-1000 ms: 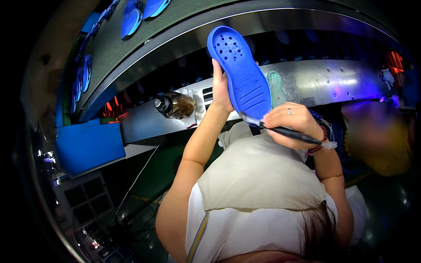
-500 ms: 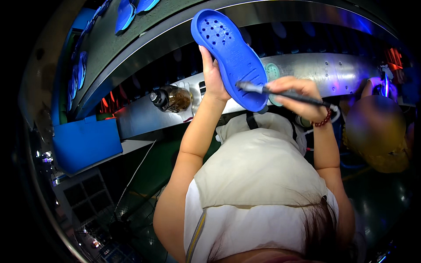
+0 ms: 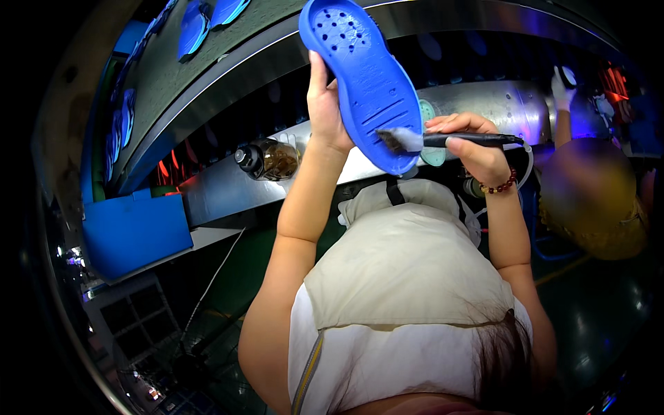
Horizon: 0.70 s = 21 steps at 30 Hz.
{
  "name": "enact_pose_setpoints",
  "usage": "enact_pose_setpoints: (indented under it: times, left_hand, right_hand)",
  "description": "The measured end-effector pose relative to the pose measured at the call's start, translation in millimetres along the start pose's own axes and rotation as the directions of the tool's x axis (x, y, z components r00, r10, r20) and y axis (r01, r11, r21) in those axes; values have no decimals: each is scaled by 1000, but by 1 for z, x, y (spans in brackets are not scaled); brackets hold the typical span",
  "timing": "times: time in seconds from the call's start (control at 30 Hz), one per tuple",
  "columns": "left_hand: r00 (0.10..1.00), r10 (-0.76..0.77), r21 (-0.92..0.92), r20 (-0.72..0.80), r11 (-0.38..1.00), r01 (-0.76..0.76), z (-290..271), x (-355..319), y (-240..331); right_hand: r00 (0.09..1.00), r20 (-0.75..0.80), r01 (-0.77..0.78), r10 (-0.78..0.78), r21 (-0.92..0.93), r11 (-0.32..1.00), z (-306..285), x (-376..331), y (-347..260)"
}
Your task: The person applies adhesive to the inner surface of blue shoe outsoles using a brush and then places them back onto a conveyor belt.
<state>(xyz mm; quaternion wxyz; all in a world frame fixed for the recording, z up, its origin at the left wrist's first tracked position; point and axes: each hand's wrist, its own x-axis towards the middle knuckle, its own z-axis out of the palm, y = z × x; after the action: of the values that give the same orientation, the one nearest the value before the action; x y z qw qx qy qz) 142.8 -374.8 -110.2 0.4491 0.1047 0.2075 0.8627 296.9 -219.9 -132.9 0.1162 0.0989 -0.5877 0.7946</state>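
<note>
My left hand (image 3: 328, 111) grips a blue shoe sole (image 3: 370, 86) by its left edge, tilted up over the metal ledge. The sole has a raised rim, a cluster of holes at its far end and slanted grooves nearer me. Between thumb and fingers, my right hand (image 3: 477, 149) holds a black-handled brush (image 3: 460, 140) with a tube or cord running from its back end. The bristles rest over the sole's near end, by the grooves. Partly hidden behind the brush and sole, a pale green sole-shaped piece (image 3: 433, 155) lies on the ledge.
A dark-capped bottle (image 3: 266, 159) stands on the metal ledge (image 3: 228, 190) left of my forearm. Beyond runs a conveyor belt (image 3: 259, 31) carrying blue soles (image 3: 194, 31). A blue box-like panel (image 3: 138, 232) is at left. Another person (image 3: 588, 194) works at right, one gloved hand raised.
The sole and my left hand have shifted slightly up and left. The brush has turned more level, its bristles now clearly seen. The person at right has raised a gloved hand.
</note>
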Motion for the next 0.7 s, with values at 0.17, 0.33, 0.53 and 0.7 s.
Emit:
enact_pose_setpoints:
  times: [0.17,0.33,0.53,0.7]
  left_hand:
    - [980,190,-36,-54,981,-193,20,-24,-41]
    - [998,42,15,-36,999,-42,-5,-18,-28]
    - [993,106,171,-42,980,-98,2,-17,-18]
    - [997,-81,45,21,996,80,2,-12,-6]
  right_hand:
    - [959,-271,-4,88,295,955,28,1,-3]
    - [996,-43,-78,75,-75,994,24,-4,-18]
    - [984,150,-38,94,-338,940,21,9,-34]
    - [987,158,55,20,-454,889,34,10,-36]
